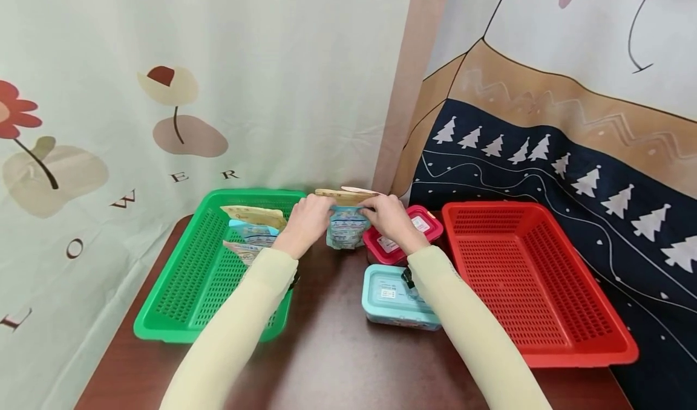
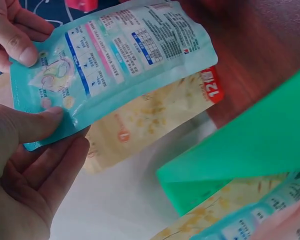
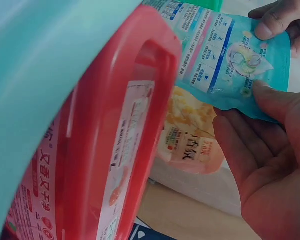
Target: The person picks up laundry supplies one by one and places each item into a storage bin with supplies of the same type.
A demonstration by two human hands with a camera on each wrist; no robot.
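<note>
My left hand [image 1: 306, 222] and right hand [image 1: 391, 215] pinch the two top corners of a teal printed pouch [image 1: 346, 231] at the far middle of the table. Its back, with text and a small table, shows in the left wrist view, where each thumb presses on the teal pouch [image 2: 115, 70]. Behind it stands a beige pouch [image 2: 150, 112] with a red corner marked 12. In the head view, the top edge of the beige pouch [image 1: 332, 195] shows between the hands, with a paler pouch edge [image 1: 360, 190] behind.
Left of the hands, a green basket [image 1: 163, 304] holds a beige pouch [image 1: 256, 216], a blue pouch [image 1: 251, 231] and a pinkish pouch [image 1: 239, 250]. Close by the right hand are a red-lidded box [image 1: 432, 225] and a light-blue-lidded box [image 1: 376, 292]. A red basket [image 1: 577, 360] stands at the right; curtains hang behind.
</note>
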